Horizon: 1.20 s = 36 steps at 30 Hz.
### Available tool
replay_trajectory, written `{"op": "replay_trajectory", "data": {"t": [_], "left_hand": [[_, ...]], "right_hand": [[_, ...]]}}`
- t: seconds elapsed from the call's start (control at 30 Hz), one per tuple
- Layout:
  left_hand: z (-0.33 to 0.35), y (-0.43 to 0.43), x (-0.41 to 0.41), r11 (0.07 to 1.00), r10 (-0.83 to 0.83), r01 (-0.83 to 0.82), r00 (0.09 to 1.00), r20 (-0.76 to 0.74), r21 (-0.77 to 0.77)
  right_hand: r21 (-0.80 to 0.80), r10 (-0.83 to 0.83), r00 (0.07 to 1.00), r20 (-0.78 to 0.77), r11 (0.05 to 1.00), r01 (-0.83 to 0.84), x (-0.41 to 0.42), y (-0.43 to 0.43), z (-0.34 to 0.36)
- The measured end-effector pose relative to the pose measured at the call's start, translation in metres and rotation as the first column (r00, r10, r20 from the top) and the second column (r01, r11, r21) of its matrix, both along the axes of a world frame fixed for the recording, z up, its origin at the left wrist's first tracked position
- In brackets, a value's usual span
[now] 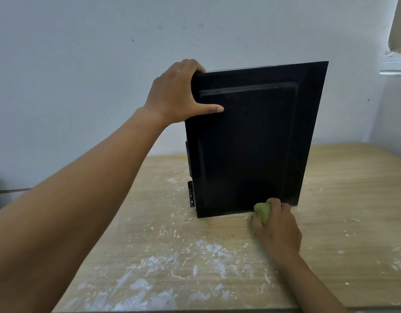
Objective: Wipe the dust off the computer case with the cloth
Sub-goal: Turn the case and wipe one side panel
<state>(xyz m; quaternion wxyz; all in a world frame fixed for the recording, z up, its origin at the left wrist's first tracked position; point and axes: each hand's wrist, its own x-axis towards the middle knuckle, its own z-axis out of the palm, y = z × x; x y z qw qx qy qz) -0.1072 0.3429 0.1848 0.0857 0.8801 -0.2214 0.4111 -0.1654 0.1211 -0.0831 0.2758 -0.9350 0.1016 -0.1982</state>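
**Bracing the case (pixel 251 141), cloth (pixel 262 212) down at its bottom edge**

Your left hand (pixel 179 93) is up on the case's top left corner. The fingers are hooked over the top edge and out of sight behind it. The thumb lies flat and straight across the dark side panel, pointing right. That arm runs long and nearly straight in from the lower left of the view.

The case stands upright on the table (pixel 341 199), its broad black panel facing you and the pale wall (pixel 82 64) behind it.

Down low, your right hand (pixel 277 227) is balled around the green cloth, knuckles up, wrist coming in from the bottom right. Only a wad of cloth shows, bulging out on the thumb side. It's pressed right where the panel's lower edge meets the tabletop, toward the right half of that edge.

A small metal bracket (pixel 191 195) sticks out at the case's lower left. White dusty smears (pixel 154 263) and flecks are scattered over the wood-grain top, thickest in front of you and to the left of your right hand. The panel's too dark to make out any lettering.
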Motion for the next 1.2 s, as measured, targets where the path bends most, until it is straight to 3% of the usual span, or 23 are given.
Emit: {"op": "replay_trajectory", "data": {"t": [0.2,0.57,0.7,0.8,0.97,1.2], "left_hand": [[0.020,-0.021,-0.002,0.961,0.166,-0.156,0.986,-0.025,0.230],[0.010,-0.032,-0.006,0.957,0.246,-0.242,0.969,-0.007,0.162],[0.009,-0.031,-0.007,0.955,0.258,-0.253,0.966,-0.012,0.152],[0.009,-0.031,-0.008,0.956,0.260,-0.255,0.966,-0.013,0.144],[0.009,-0.031,-0.009,0.961,0.245,-0.242,0.969,-0.008,0.136],[0.008,-0.031,-0.007,0.960,0.243,-0.242,0.970,0.004,0.142]], "right_hand": [[-0.027,0.093,0.996,0.010,0.995,-0.092,0.000,0.014,0.002],[-0.174,0.454,0.891,0.025,0.879,-0.443,0.003,0.017,0.004],[0.043,0.297,0.954,0.046,0.953,-0.299,0.004,0.002,0.005],[0.110,0.147,0.989,0.034,0.983,-0.150,0.007,-0.012,0.005],[0.335,-0.186,0.981,0.055,0.929,0.157,0.014,-0.040,0.002],[0.282,-0.175,0.984,0.039,0.946,0.157,0.015,-0.039,0.005]]}}
